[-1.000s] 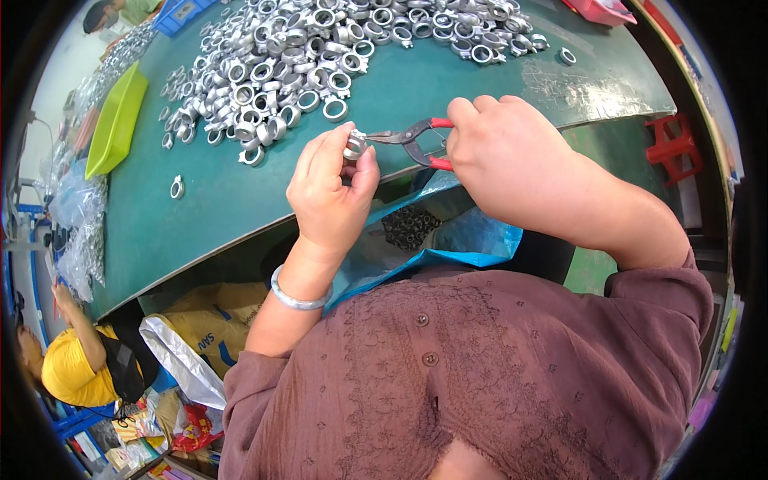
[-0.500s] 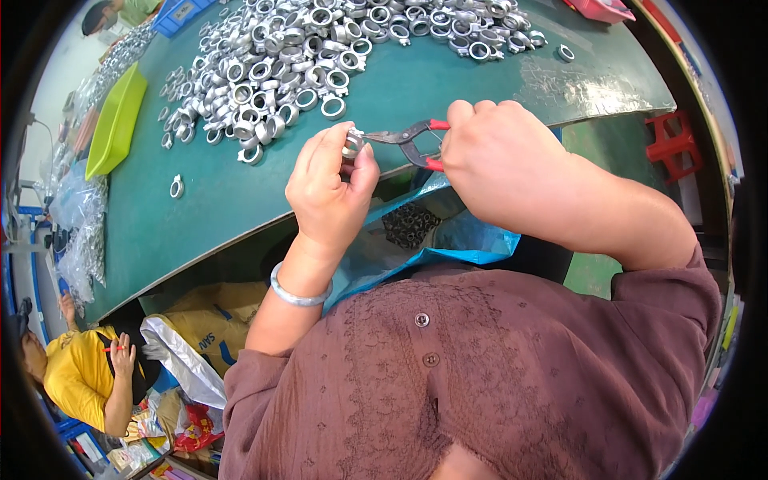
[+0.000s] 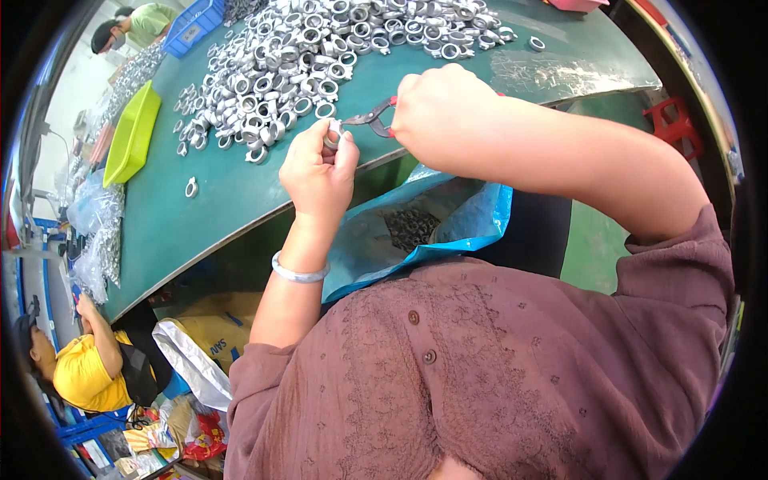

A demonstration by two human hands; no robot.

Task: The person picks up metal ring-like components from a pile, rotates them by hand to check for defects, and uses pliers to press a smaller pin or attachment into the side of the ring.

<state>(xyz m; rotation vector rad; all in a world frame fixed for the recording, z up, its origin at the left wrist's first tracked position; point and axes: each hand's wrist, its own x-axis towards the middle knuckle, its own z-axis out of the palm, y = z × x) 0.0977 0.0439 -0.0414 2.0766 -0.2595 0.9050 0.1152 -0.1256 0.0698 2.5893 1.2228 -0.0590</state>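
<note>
Between the fingertips of my left hand (image 3: 318,170) is a small silver metal ring (image 3: 333,134), partly covered by the fingers. My right hand (image 3: 444,112) is wrapped round red-handled pliers (image 3: 370,120), whose pointed jaws reach the ring's upper edge. Whether the jaws touch it I cannot tell. Both hands are above the near edge of the green table (image 3: 232,204). Beyond them spreads a large heap of similar rings (image 3: 280,76). One loose ring (image 3: 191,187) lies by itself to the left, another (image 3: 537,43) at the far right.
Under my hands an opened blue bag (image 3: 472,232) holds small dark pieces. A lime-green tray (image 3: 134,136) and a blue bin (image 3: 194,28) stand at the left. One co-worker in yellow (image 3: 92,372) is at lower left, another in green (image 3: 150,22) at far left. A red stool (image 3: 674,126) is at right.
The pliers in my right hand have moved left along with that hand. My left hand, with the ring, sits slightly further left. The yellow-shirted co-worker's arms have shifted.
</note>
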